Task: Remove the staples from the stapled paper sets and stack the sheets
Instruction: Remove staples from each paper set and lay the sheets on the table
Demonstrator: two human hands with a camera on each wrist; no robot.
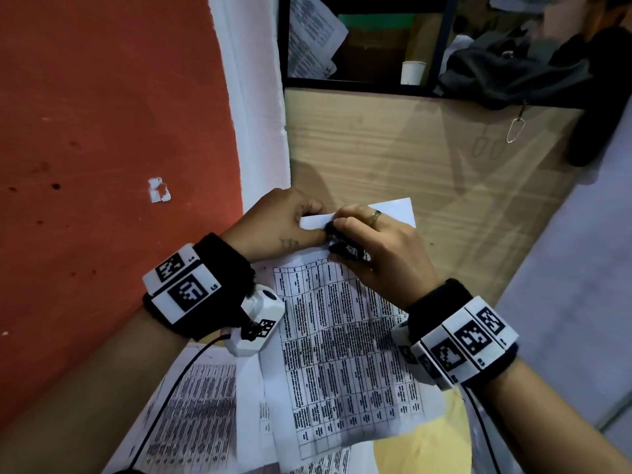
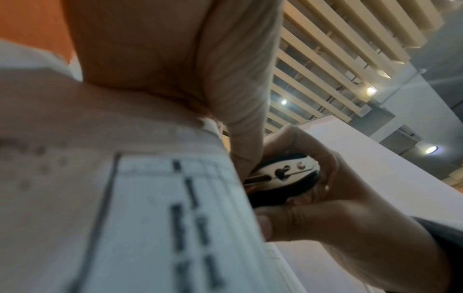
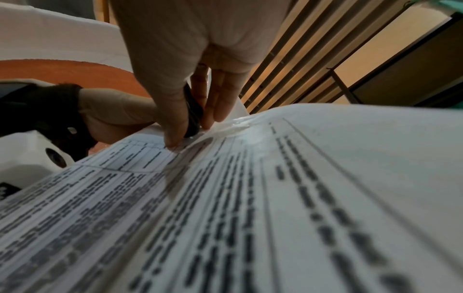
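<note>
Pinching the stapled paper set [image 1: 349, 340] corner, left hand [image 1: 280, 224]; right hand [image 1: 376, 248] gripping staple remover [image 2: 283, 176] there.

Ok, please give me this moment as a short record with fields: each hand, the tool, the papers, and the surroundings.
left hand: pinches the folded-back corner of the stapled paper set
right hand: holds a black staple remover, grip closed around it, at that same corner
staple: hidden under the fingers
other papers: printed sheets lie under the set, nearer the person; a yellow sheet at its right
surface: wooden desk
background: white paper cup and a dark bag on the shelf
</note>
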